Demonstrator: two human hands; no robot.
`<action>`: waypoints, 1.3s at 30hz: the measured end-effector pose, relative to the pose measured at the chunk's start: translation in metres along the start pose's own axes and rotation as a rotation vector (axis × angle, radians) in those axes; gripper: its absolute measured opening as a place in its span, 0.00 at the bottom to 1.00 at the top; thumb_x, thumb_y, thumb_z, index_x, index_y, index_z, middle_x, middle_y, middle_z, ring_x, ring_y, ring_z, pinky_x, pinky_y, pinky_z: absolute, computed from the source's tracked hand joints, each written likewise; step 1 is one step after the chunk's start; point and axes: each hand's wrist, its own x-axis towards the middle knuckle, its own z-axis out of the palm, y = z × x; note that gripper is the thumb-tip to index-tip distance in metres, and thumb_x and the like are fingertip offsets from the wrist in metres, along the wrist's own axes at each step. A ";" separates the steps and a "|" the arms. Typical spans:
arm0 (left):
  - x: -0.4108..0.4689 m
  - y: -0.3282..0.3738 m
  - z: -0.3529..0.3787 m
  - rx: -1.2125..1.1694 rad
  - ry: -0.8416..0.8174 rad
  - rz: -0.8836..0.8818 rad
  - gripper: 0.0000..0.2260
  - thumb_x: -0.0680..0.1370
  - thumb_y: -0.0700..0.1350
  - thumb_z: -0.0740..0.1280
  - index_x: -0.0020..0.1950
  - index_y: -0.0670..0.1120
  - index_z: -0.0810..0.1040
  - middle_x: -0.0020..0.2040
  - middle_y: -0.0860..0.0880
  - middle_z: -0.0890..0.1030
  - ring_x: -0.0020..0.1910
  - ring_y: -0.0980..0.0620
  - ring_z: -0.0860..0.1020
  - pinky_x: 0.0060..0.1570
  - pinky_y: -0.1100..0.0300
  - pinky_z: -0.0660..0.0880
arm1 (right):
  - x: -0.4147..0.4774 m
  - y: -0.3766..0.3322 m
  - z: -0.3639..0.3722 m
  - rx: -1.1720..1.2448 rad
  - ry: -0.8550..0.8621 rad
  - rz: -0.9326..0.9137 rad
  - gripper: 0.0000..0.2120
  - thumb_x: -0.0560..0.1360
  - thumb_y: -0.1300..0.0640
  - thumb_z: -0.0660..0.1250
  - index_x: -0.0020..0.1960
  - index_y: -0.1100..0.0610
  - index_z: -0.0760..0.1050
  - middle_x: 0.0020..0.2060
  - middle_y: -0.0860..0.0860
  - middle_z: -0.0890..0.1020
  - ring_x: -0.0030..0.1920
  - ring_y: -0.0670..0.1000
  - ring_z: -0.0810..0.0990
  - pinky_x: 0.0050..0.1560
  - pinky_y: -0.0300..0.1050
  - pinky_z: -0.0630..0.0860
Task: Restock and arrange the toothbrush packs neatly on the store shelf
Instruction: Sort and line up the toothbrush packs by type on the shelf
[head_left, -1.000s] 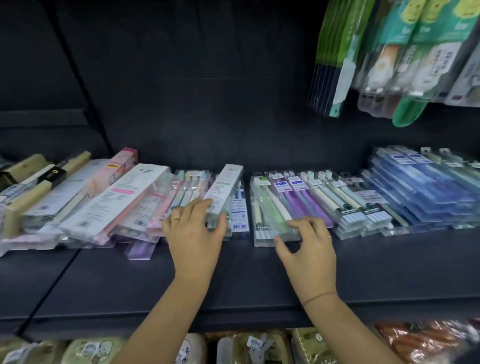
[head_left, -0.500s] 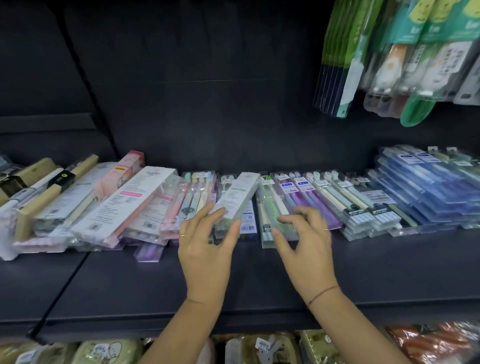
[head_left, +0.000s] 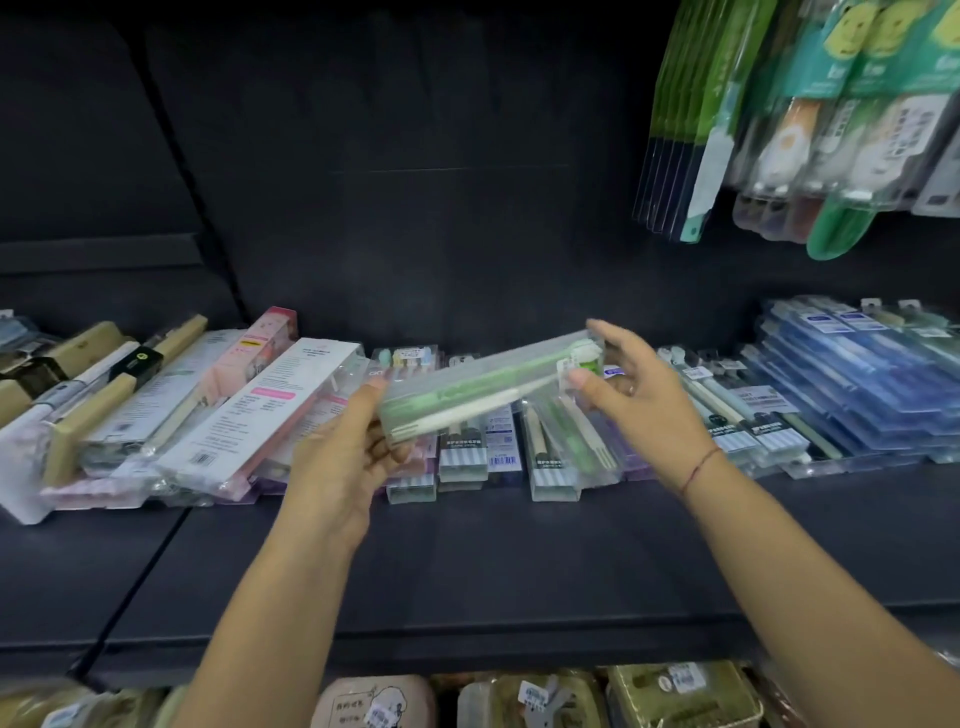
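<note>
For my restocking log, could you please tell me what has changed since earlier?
The left hand lifted the green-and-white toothbrush pack off the shelf, turning it crosswise; the right hand left the shelved green pack and pinches the lifted one's other end. The remaining packs stayed put.

The raised toothbrush pack (head_left: 488, 389): clear plastic, smooth, glossy. The blue packs (head_left: 857, 384), right: clear plastic, glossy, with reflections. The white box (head_left: 270, 415), left: printed card, matt. The shelf deck (head_left: 467, 561) and back panel (head_left: 415, 208): dark, matt, smooth. The tan-edged packs (head_left: 117, 392), far left: matt; card or wood cannot be told.
</note>
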 end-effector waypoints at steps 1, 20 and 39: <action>0.000 0.000 -0.001 0.027 -0.018 -0.006 0.12 0.75 0.51 0.70 0.45 0.42 0.80 0.34 0.48 0.84 0.35 0.50 0.79 0.32 0.63 0.79 | -0.001 0.001 -0.003 0.085 0.031 0.023 0.19 0.76 0.56 0.70 0.66 0.49 0.72 0.50 0.48 0.79 0.35 0.44 0.78 0.38 0.34 0.75; -0.049 -0.061 0.041 0.308 -0.496 -0.129 0.10 0.74 0.38 0.72 0.55 0.43 0.82 0.45 0.46 0.86 0.40 0.53 0.83 0.38 0.64 0.79 | -0.077 0.003 0.005 0.284 -0.044 0.373 0.14 0.78 0.59 0.66 0.63 0.51 0.74 0.48 0.53 0.86 0.49 0.53 0.85 0.51 0.49 0.80; 0.027 -0.090 0.000 1.717 0.018 1.090 0.28 0.58 0.49 0.83 0.56 0.47 0.83 0.55 0.49 0.84 0.64 0.41 0.76 0.66 0.35 0.57 | -0.035 0.008 0.033 -0.912 -0.047 0.218 0.33 0.78 0.36 0.58 0.78 0.47 0.54 0.70 0.53 0.65 0.71 0.56 0.62 0.69 0.54 0.60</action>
